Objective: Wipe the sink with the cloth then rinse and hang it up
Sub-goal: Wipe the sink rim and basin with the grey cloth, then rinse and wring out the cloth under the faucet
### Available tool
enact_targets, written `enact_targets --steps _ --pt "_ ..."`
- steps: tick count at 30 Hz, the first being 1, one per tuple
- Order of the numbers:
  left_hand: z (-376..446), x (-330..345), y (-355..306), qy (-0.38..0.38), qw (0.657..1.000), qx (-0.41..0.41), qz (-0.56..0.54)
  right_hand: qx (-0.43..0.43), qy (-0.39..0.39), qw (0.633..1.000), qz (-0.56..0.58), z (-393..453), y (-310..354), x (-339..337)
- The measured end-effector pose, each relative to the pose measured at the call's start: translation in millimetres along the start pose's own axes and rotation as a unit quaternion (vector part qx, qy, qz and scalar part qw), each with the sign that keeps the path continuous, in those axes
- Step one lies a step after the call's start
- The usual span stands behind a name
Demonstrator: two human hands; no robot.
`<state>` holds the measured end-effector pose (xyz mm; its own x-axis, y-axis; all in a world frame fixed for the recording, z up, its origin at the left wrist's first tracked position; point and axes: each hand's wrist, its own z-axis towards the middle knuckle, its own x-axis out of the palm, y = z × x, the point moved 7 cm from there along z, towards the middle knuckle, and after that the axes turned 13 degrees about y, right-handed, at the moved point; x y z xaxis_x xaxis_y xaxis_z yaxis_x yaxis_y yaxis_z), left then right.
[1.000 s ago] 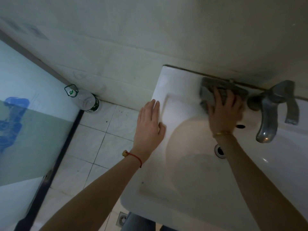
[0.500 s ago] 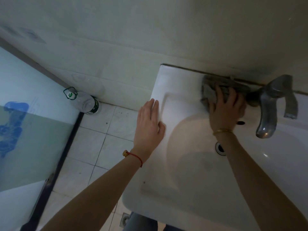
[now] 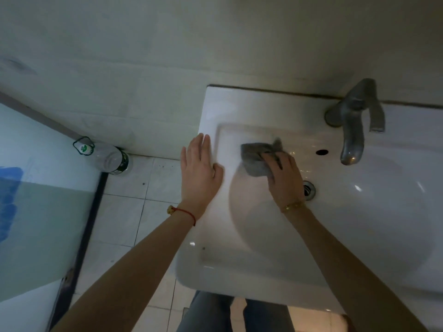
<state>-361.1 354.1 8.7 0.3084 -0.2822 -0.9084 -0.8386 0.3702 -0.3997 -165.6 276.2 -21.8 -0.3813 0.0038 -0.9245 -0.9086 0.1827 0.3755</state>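
Note:
A white ceramic sink (image 3: 239,111) is fixed to the wall, with a grey metal tap (image 3: 352,130) at its back and a drain (image 3: 309,189) in the bowl. My right hand (image 3: 285,176) presses a crumpled grey cloth (image 3: 256,156) against the upper left slope of the bowl, fingers bent over the cloth's near part. The cloth sticks out beyond my fingertips. My left hand (image 3: 200,173) lies flat on the sink's left rim, fingers straight and together, thumb pointing into the bowl.
A clear plastic bottle (image 3: 107,156) lies on the tiled floor (image 3: 124,221) by the wall, left of the sink. A frosted glass panel (image 3: 36,212) with a dark frame stands at the far left. My legs show under the sink's front edge.
My right hand has dragged the cloth off the back ledge beside the tap, down and left into the bowl. My left hand stays on the rim.

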Motion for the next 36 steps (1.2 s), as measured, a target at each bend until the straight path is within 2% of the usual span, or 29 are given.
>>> enact_targets --steps 3,6,11,15,20,28,36 --pt "-3.4 -1.2 -2.5 -0.011 1.0 0.004 0.013 0.119 -0.002 0.984 0.136 -51.1 -44.3 -9.9" --pt "-8.0 -3.7 -23.6 -0.028 0.999 0.042 0.003 0.223 -0.006 0.946 0.236 -83.2 -77.6 -27.1" --pt "0.6 -1.1 -118.4 -0.006 0.981 0.14 -0.133 0.299 -0.036 0.895 0.329 -102.2 -113.8 -59.9" --pt "21.4 3.4 -197.7 0.02 0.958 0.145 -0.245 0.294 -0.036 0.875 0.384 -97.3 -127.9 -73.2" --pt "41.5 10.3 -258.2 0.029 0.942 0.161 -0.294 0.263 0.005 0.883 0.389 -84.8 -134.4 -75.7" --pt "43.7 17.3 -274.2 0.03 0.914 0.098 -0.392 0.197 0.047 0.892 0.404 -73.1 -139.9 -70.6" --pt "52.9 8.1 -280.7 0.009 0.909 0.08 -0.409 0.185 0.056 0.886 0.42 -68.6 -147.9 -65.0"
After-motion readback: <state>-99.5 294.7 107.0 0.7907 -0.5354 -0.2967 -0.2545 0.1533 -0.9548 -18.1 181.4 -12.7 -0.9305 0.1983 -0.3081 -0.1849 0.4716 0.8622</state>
